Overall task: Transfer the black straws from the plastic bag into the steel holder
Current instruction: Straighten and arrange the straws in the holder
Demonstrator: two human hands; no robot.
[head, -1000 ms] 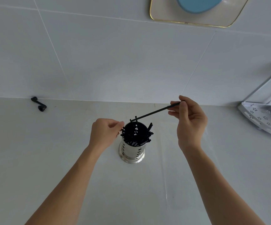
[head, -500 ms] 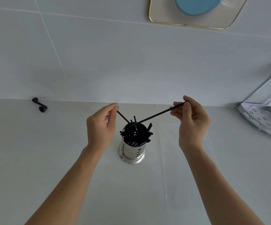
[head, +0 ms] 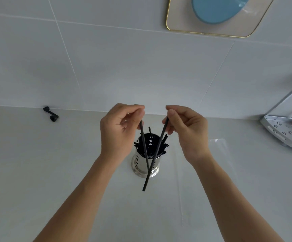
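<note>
A shiny perforated steel holder (head: 144, 165) sits nearly full of thin black straws (head: 150, 143). Left hand (head: 119, 130) and right hand (head: 188, 131) fingers each pinch one straw above it, at ten and two o'clock; few seem left.

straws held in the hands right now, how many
2. One straw hangs from the left hand, the other straw from the right hand. They cross in front of the steel holder, which holds many more, some hidden.
</note>
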